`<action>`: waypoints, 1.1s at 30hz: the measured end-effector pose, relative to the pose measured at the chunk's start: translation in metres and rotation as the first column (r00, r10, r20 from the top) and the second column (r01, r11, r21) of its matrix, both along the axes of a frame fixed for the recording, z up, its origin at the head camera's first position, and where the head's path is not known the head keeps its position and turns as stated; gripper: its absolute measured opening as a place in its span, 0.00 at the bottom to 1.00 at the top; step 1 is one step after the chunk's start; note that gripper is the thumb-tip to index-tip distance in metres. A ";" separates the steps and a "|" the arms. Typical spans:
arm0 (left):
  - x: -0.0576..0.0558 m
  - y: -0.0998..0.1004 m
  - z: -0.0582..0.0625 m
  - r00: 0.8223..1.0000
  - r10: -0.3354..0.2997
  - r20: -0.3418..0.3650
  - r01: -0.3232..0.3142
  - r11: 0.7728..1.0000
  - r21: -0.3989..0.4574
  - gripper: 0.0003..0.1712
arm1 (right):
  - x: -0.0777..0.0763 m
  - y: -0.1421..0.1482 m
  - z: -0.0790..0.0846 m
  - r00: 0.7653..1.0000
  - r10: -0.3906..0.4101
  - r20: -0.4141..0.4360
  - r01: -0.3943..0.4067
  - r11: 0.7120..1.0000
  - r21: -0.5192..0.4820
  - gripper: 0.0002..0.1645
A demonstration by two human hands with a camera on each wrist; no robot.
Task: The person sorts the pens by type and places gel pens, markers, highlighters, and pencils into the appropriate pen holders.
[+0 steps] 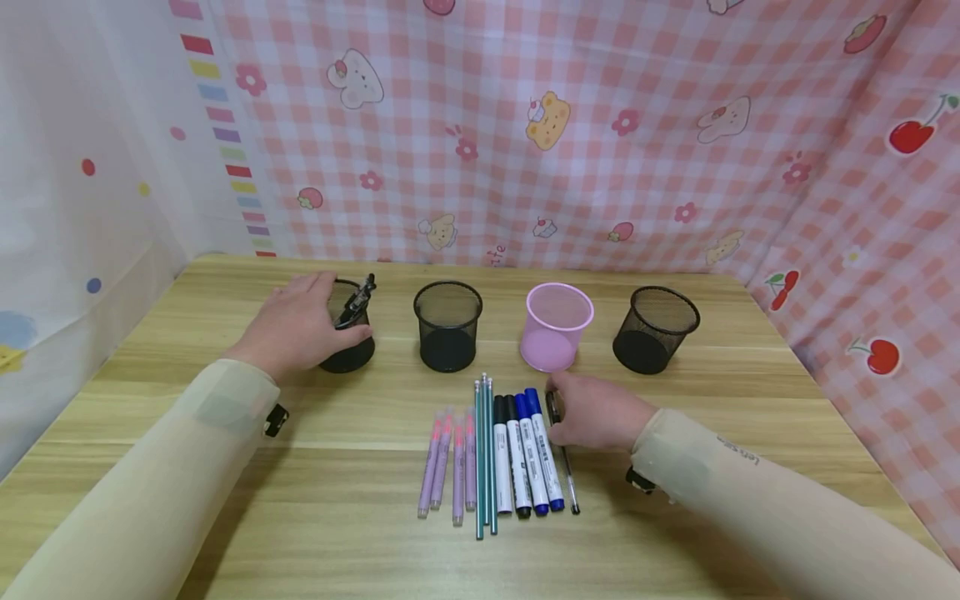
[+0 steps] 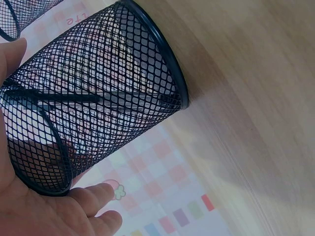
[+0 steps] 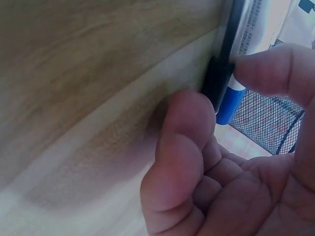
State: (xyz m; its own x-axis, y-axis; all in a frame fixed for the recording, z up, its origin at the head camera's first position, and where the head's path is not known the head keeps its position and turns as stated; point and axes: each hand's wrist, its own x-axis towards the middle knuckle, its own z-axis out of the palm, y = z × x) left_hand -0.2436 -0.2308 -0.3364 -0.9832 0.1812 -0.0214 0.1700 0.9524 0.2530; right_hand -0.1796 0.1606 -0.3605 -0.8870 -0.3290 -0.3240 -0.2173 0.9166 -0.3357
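Observation:
At the far left, my left hand (image 1: pixel 296 325) grips a black mesh pen cup (image 1: pixel 347 358), thumb across its near side and fingers at the far side. Black pens (image 1: pixel 360 300) lean out over its rim; through the mesh (image 2: pixel 123 54) in the left wrist view, a clear-barrelled pen shows inside. My right hand (image 1: pixel 600 411) is at the right end of the row of writing tools. Its thumb and forefinger pinch the capped end of a black gel pen (image 1: pixel 572 487), whose black cap (image 3: pixel 216 83) shows between them in the right wrist view. Blue-capped whiteboard markers (image 1: pixel 542 450) lie right beside it.
Three more mesh cups stand in line: a black one (image 1: pixel 447 350), a pink one (image 1: pixel 549 350) and another black one (image 1: pixel 647 352). Left of the markers lie green pencils (image 1: pixel 480 467) and purple highlighters (image 1: pixel 429 475). A checked curtain (image 1: pixel 480 108) hangs behind the wooden table (image 1: pixel 337 517).

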 end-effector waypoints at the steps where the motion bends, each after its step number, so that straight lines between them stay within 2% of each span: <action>1: 0.000 0.000 0.000 1.000 0.002 0.001 -0.002 1.000 0.002 0.69 | 0.000 0.000 0.000 1.000 -0.002 0.002 0.002 1.000 -0.001 0.39; 33: -0.001 0.000 -0.001 1.000 0.003 -0.006 -0.003 1.000 0.000 0.67 | 0.000 -0.002 -0.001 1.000 -0.021 -0.002 0.021 1.000 0.012 0.30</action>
State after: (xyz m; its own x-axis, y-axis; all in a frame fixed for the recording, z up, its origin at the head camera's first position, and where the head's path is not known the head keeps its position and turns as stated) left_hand -0.2443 -0.2310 -0.3378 -0.9839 0.1782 -0.0160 0.1685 0.9529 0.2520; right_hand -0.1794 0.1589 -0.3611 -0.8945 -0.3062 -0.3257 -0.1983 0.9248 -0.3246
